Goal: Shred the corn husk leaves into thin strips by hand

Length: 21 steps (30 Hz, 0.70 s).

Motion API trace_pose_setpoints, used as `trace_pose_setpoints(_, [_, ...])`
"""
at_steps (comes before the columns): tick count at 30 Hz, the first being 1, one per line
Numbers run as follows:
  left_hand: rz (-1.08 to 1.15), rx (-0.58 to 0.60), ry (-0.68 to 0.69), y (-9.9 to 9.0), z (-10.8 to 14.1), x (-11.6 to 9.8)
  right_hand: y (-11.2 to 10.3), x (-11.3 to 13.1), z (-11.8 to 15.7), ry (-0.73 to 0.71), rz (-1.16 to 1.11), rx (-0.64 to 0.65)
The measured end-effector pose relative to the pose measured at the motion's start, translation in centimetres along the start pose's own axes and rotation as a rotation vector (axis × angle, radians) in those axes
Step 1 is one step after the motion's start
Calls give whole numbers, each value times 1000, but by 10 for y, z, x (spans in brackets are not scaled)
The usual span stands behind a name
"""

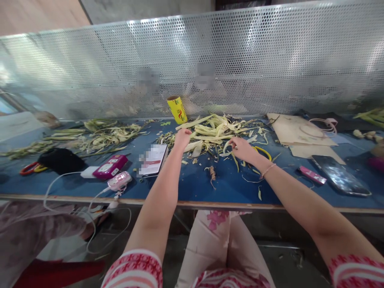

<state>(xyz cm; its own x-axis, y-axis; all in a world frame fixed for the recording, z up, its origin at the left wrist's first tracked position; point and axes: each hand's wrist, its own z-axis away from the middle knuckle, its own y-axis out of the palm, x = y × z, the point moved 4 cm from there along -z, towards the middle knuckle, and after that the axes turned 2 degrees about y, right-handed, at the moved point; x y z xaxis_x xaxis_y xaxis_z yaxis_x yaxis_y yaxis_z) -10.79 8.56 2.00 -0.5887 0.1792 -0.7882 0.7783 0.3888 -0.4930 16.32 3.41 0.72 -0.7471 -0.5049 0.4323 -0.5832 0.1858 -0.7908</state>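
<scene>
A loose heap of pale green and yellowish plant strips (213,127), like dried husks or leaves, lies on the blue table. My left hand (182,140) is at the heap's left edge, its fingers drawn together near the strips; what they hold is too small to make out. At the right side of the heap, my right hand (242,149) is closed, with a curved pale strip (227,147) at its fingertips. Partly behind the right wrist lies a yellow ring-shaped handle (264,153). A small brown twisted piece (212,173) rests in front of the heap.
A yellow tube (177,109) stands before the perforated metal screen (114,68). Left lie a phone (155,160), magenta box (110,166), white cables, black cloth (61,161) and another plant heap (111,136). Right are brown paper (295,130), a pink object (312,175) and a dark phone (340,175).
</scene>
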Motion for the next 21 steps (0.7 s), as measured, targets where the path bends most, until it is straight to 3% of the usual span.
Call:
trace_pose_setpoints(6, [-328,338,94,20,16,-14,0,3,0,-58,55,-10])
trace_pose_setpoints(10, [-431,356,119,27,22,-20,1,5,-2,-67,8,-27])
trace_pose_setpoints(12, [-347,302,155,26,22,-25,2,6,-2,-72,0,-36])
trace_pose_setpoints(15, [-50,258,206,25,23,-31,1,8,-1,-75,-17,-66])
trace_pose_setpoints(21, [473,263,79,31,34,-41,-6,20,4,-107,-79,-146])
